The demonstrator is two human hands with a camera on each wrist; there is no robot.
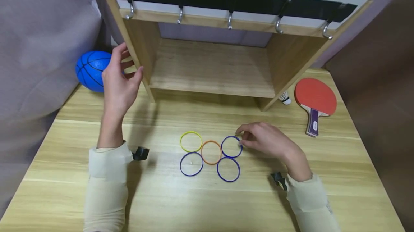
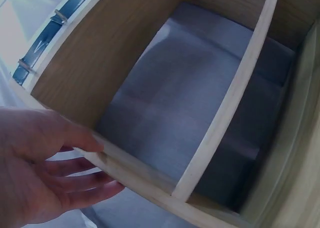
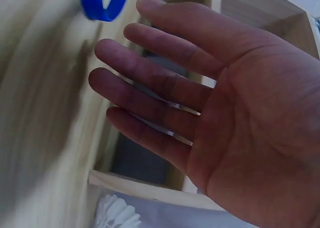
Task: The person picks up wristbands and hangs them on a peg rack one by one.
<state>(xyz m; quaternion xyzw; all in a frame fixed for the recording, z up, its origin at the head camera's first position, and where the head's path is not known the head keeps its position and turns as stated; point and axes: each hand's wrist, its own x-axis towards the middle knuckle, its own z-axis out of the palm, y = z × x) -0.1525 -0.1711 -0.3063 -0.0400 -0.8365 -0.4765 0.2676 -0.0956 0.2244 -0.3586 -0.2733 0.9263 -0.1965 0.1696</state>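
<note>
My left hand [image 1: 119, 81] grips the left side panel of a wooden shelf [image 1: 210, 68]. In the left wrist view the thumb of that hand [image 2: 45, 163] lies at the panel's edge, with the fingers on its outer side. Several thin rings lie on the table: a yellow ring [image 1: 181, 142], an orange ring [image 1: 211, 164] and several blue ones. My right hand [image 1: 270, 140] hovers beside the upper right blue ring [image 1: 231, 136], holding nothing. In the right wrist view its fingers are relaxed and slightly bent, apart from a blue ring [image 3: 95, 10].
Metal hooks [image 1: 230, 19] hang along the shelf's front board. A blue ball [image 1: 92, 70] sits left of the shelf. On the right are a shuttlecock [image 1: 285, 98] and a red table tennis paddle [image 1: 315, 95]. The wooden table [image 1: 155, 199] has a right edge by a dark wall.
</note>
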